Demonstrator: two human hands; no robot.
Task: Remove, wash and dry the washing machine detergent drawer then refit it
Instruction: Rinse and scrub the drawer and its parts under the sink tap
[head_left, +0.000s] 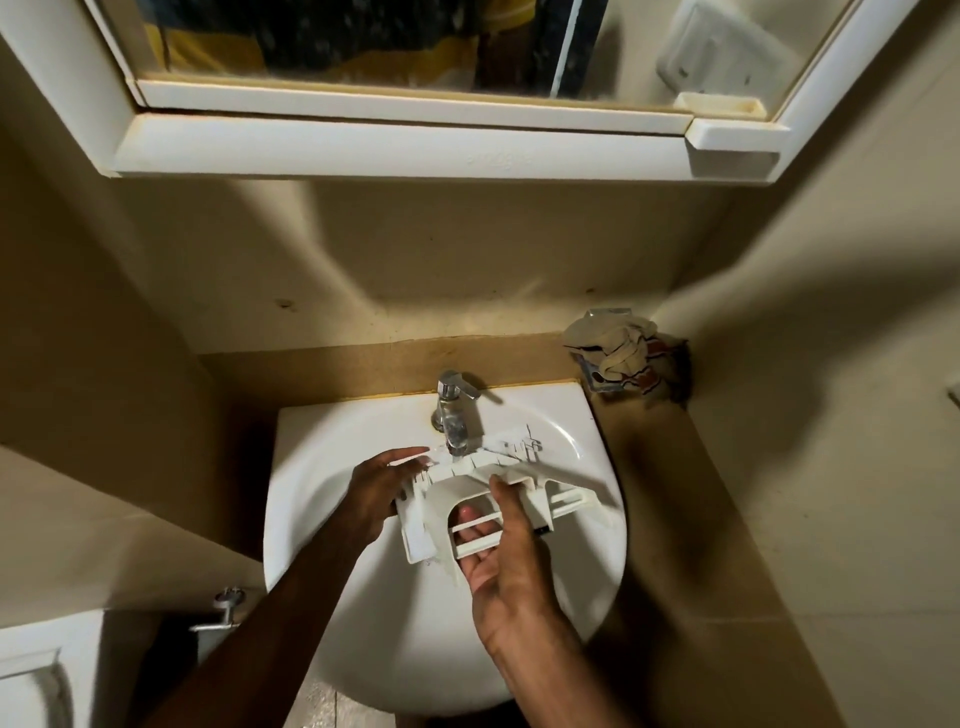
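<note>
The white plastic detergent drawer (467, 486) is held over the white sink (587, 577), its far end under the chrome tap (454, 410). My left hand (379, 493) rests against the drawer's left side with its fingers stretched along the top edge. My right hand (501, 551) holds the drawer from below, the thumb pressed on its upper face and the fingers showing through its openings. I cannot tell whether water runs from the tap.
A crumpled cloth (618, 348) lies on the beige counter at the back right corner. A white mirror cabinet (395, 140) hangs above the sink. A wall valve (223, 616) sticks out at lower left. Walls close in on both sides.
</note>
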